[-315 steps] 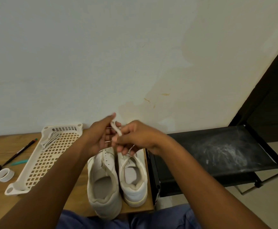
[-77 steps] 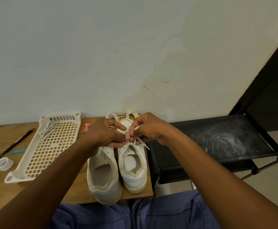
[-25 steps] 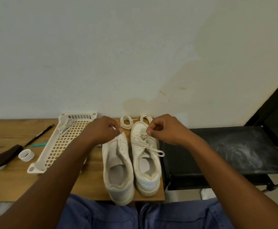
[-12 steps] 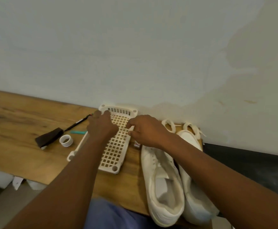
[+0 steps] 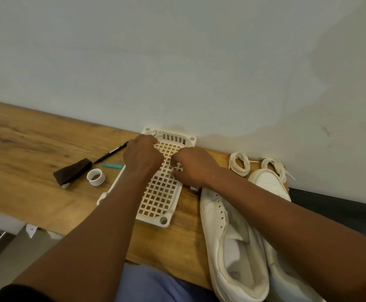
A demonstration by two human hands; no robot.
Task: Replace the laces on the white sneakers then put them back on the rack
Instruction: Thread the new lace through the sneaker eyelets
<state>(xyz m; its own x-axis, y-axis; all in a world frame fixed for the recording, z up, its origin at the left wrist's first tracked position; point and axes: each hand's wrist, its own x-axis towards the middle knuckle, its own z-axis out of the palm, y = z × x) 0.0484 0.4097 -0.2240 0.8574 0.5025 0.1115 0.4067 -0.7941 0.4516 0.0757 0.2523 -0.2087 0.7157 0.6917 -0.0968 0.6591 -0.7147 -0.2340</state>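
A wooden table (image 5: 36, 149) abuts a pale wall (image 5: 177, 62); both hands, left hand (image 5: 142, 155) and right hand (image 5: 194, 166), curl over the lattice tray (image 5: 160, 199), grips unclear, beside white sneakers (image 5: 232, 236).

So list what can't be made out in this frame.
- Head view: what each grip holds in the white tray; the left hand and right hand show only their backs.
- Right sneaker: lacing hidden by the right forearm.
- Left sneaker: heel cut off by the bottom edge.
- Pen: printing too small.
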